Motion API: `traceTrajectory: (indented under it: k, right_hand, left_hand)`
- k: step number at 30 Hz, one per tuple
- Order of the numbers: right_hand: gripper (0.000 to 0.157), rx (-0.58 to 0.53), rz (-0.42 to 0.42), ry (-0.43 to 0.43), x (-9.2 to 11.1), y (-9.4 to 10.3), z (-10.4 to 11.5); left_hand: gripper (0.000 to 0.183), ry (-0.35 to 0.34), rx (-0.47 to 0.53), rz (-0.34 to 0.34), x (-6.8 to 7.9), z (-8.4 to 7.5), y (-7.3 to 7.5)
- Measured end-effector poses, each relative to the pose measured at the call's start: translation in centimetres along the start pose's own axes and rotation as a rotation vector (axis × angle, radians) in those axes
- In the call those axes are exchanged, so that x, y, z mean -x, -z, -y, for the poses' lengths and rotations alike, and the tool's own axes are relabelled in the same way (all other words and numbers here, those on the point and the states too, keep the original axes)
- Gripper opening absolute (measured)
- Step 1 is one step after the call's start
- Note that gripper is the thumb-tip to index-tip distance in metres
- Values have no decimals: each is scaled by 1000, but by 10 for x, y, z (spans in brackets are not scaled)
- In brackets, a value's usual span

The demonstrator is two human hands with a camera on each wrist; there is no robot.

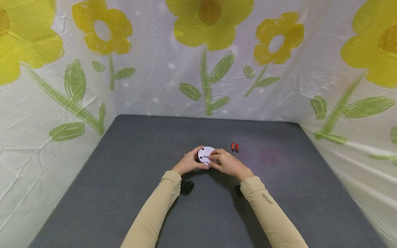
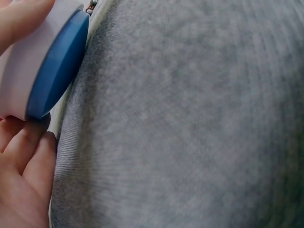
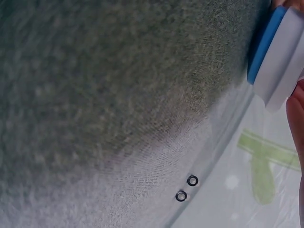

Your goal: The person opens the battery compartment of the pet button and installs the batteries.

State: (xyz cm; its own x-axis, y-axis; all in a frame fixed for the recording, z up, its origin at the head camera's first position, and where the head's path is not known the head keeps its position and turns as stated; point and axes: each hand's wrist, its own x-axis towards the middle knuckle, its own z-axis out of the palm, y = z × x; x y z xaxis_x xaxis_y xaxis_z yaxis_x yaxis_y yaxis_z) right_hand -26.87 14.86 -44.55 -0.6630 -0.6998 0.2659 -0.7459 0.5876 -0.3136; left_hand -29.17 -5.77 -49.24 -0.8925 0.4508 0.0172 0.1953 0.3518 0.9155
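A round white device (image 1: pixel 202 151) with a blue underside (image 2: pixel 59 66) is held above the dark table, its back turned up. That back has small dark feet, a patch of tiny holes and a small rectangular battery cover (image 1: pixel 205 159). My left hand (image 1: pixel 190 162) grips the device by its left side, thumb and fingers round the rim. From the right, my right hand (image 1: pixel 227 163) pinches at the battery cover with fingertips and thumb, which partly hide it. Two red-and-black batteries (image 1: pixel 235 147) stand upright side by side on the table, beyond the right hand.
The table has a dark grey cloth top (image 1: pixel 139 144). Behind and at both sides hangs a white curtain (image 1: pixel 149 79) printed with yellow flowers. Black wrist-worn pieces (image 1: pixel 187 186) hang under both forearms, close over the cloth.
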Motion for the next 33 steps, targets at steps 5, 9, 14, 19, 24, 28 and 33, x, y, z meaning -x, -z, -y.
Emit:
traceTrajectory:
  k: [5, 9, 14, 19, 24, 28, 33]
  right_hand:
    - [27, -21, 20, -39, -1, 1, 1]
    - [24, -42, 29, -91, -4, 0, 1]
    - [22, -70, 24, -115, -4, 0, 1]
    - [25, -129, -29, -148, 1, 6, -1]
    - [28, -182, -110, -200, 17, 19, -12]
    - [31, -172, -179, -245, 33, 31, -29]
    - [32, -183, -177, -394, 55, 49, -52]
  left_hand:
    - [96, 12, -14, 4, 1, -2, 0]
    - [95, 19, -6, 10, 2, -4, -1]
    - [96, 9, 30, 18, 4, -2, -1]
    - [97, -7, 53, 2, 2, 3, -1]
    - [98, -10, 48, -11, 0, 7, -3]
    - [97, -10, 13, -24, 0, 9, -3]
    - [97, 11, -3, -27, 0, 7, -4]
